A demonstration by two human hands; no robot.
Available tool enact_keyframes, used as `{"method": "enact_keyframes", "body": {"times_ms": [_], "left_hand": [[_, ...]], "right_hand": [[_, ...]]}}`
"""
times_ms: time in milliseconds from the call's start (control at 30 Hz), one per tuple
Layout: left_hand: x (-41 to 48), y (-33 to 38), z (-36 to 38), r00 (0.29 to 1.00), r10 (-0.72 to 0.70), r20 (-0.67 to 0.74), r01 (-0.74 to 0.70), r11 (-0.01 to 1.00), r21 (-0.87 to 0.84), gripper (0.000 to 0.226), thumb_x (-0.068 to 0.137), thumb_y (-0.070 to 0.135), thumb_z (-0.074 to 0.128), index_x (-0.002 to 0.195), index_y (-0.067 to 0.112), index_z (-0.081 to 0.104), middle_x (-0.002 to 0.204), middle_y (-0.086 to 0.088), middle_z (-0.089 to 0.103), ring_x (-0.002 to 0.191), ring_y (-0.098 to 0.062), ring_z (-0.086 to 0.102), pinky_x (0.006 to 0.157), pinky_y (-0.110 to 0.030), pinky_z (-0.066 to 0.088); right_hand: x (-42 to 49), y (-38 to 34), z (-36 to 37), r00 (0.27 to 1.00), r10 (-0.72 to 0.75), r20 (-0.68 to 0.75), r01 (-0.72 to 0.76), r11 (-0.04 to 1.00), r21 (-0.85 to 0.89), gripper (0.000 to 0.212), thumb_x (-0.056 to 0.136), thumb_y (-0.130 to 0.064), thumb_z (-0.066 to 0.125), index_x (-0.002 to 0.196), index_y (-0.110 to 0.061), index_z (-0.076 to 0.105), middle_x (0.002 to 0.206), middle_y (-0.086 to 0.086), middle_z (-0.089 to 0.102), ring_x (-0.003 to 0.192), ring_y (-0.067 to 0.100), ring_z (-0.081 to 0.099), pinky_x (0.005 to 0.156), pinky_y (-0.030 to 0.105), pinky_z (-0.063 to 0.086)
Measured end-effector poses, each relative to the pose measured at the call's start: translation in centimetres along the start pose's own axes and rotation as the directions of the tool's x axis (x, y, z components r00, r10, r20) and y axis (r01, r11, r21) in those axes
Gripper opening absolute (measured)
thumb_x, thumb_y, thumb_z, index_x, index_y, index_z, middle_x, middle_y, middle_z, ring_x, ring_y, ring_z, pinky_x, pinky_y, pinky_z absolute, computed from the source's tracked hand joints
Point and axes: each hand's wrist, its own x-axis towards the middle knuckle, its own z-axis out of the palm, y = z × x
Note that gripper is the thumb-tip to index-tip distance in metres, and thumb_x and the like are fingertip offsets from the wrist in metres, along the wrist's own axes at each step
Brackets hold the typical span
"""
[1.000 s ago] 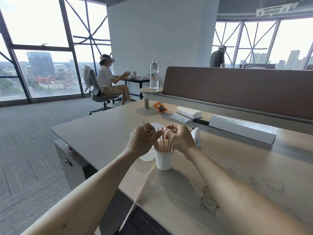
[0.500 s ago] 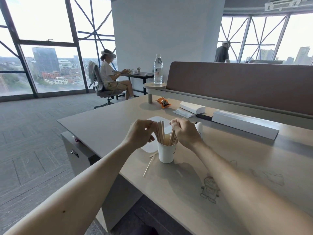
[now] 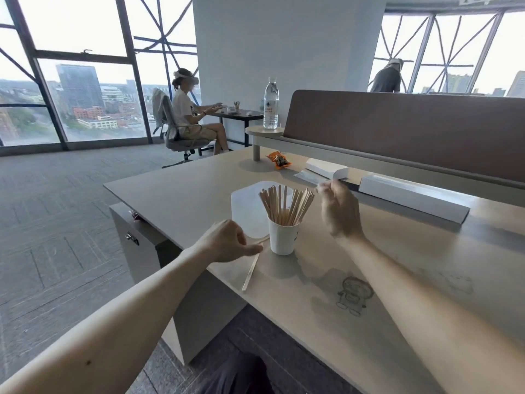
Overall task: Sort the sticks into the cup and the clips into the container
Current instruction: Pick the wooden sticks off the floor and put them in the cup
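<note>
A white paper cup [image 3: 282, 237] stands on the desk with several wooden sticks [image 3: 285, 204] fanned out of it. Just left of the cup a loose stick [image 3: 251, 270] lies on the desk, and a second one [image 3: 260, 240] lies beside the cup's base. My left hand [image 3: 224, 245] is low at the loose stick's upper end, fingers curled, thumb tip pinching that end. My right hand [image 3: 339, 211] is raised to the right of the cup and blurred, fingers loosely bent. What it holds, if anything, is hidden by blur. A flat translucent container [image 3: 250, 200] lies behind the cup.
A long white box [image 3: 412, 197], a smaller white box [image 3: 326, 169] and an orange snack packet [image 3: 279, 160] lie along the brown divider [image 3: 397, 132]. A water bottle [image 3: 270, 105] stands on a small round shelf. The desk edge [image 3: 159, 211] runs close at the left. Two people are farther off.
Both hands left the cup's rim. My left hand dropped down to the loose stick on the desk. My right hand swung up and to the right. The view moved closer.
</note>
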Motion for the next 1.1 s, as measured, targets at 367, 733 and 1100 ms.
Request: {"method": "enact_keyframes", "body": {"times_ms": [367,733,1100], "left_hand": [[0.4,0.5,1.3,0.998,-0.03,0.055,0.022,0.991,0.129,0.01,0.079,0.02,0.07,0.074,0.012,0.074,0.075,0.001,0.069,0.069,-0.01,0.06,0.055,-0.02,0.043],[3.0,0.3,2.3,0.999,0.038,-0.02,-0.036,0.993,0.111,0.025,0.079,0.029,0.076,0.102,0.022,0.069,0.096,-0.004,0.067,0.093,-0.023,0.062,0.08,-0.034,0.051],[6.2,2.9,3.9,0.998,-0.042,0.051,0.034,0.988,0.149,0.021,0.082,0.021,0.068,0.067,0.011,0.056,0.08,-0.01,0.061,0.081,-0.029,0.059,0.061,-0.031,0.043]], "right_hand": [[-4.3,2.8,2.6,0.851,0.283,0.442,-0.265,0.959,-0.103,0.086,0.061,-0.053,0.086,0.128,-0.021,0.042,0.116,-0.003,0.055,0.105,0.016,0.057,0.085,0.029,0.045],[-3.5,3.8,2.8,0.927,0.248,0.282,-0.207,0.964,-0.166,0.068,0.057,-0.051,0.085,0.116,-0.025,0.067,0.114,-0.006,0.072,0.103,0.012,0.066,0.086,0.027,0.052],[-3.8,4.7,1.0,0.917,0.272,0.291,-0.227,0.958,-0.177,0.055,0.068,-0.037,0.087,0.117,-0.025,0.066,0.115,-0.003,0.071,0.104,0.014,0.063,0.078,0.019,0.041]]}}
